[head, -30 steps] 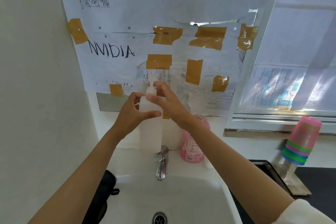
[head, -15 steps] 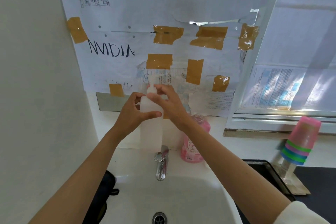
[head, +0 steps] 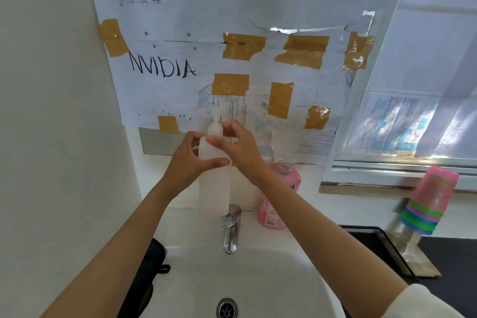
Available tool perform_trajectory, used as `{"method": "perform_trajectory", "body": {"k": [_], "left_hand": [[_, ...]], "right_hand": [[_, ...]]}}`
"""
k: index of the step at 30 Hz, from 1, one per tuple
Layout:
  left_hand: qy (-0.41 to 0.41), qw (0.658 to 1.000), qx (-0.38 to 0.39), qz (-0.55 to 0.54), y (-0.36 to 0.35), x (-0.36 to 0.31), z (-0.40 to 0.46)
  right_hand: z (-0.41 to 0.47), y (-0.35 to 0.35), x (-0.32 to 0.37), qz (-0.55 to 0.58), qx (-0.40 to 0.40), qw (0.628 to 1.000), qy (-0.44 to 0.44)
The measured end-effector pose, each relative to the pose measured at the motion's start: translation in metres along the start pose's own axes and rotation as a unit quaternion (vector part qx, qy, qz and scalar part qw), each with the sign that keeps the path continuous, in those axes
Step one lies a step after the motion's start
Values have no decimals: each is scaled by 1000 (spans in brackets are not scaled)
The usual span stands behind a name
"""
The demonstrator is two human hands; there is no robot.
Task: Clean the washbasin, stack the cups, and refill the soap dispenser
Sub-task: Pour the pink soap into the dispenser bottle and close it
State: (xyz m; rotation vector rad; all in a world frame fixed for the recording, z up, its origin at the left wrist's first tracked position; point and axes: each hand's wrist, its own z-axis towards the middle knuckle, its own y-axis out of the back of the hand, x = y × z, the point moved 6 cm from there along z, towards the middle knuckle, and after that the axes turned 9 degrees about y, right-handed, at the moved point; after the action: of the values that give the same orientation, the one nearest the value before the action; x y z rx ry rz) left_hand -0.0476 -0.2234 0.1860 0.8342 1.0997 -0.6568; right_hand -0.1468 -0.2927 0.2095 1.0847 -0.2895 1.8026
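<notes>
Head view:
Left hand (head: 185, 160): fingers wrapped round white bottle (head: 214, 183), upright behind tap (head: 230, 227).
Right hand (head: 238, 147): fingers pinching bottle's cap (head: 215, 128).
Pink dispenser (head: 277, 204): uncapped, just right of fingers.
Cups (head: 427, 201): stacked, far right.

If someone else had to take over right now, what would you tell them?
Left hand grips the body of the white dispenser bottle, which stands behind the tap.
Right hand pinches its pump top; whether it is tightening or loosening cannot be told.
The pink soap bottle stands open beside it, cap off.
The cups are already stacked upside down on the right.
The washbasin looks clean.
Left: finish the dispenser, close the pink bottle.
</notes>
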Motion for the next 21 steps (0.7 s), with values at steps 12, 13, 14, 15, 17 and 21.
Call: {"method": "perform_trajectory", "body": {"k": [12,13,14,15,17,21], "left_hand": [[45,998,-19,40,19,34,-8],[54,997,-20,43,22,41,-10],[62,997,-23,47,24,46,-11],[69,996,-28,51,27,52,-12],[79,994,-39,57,34,61,-15],[97,991,-63,63,51,79,-20]], "right_hand": [[13,-9,21,89,-24,995,35],[15,-9,23,102,-29,994,32],[18,-9,24,116,-34,992,30],[20,-10,24,128,-40,991,29],[24,-10,26,147,-53,987,31],[30,-11,22,184,-83,979,35]]}}
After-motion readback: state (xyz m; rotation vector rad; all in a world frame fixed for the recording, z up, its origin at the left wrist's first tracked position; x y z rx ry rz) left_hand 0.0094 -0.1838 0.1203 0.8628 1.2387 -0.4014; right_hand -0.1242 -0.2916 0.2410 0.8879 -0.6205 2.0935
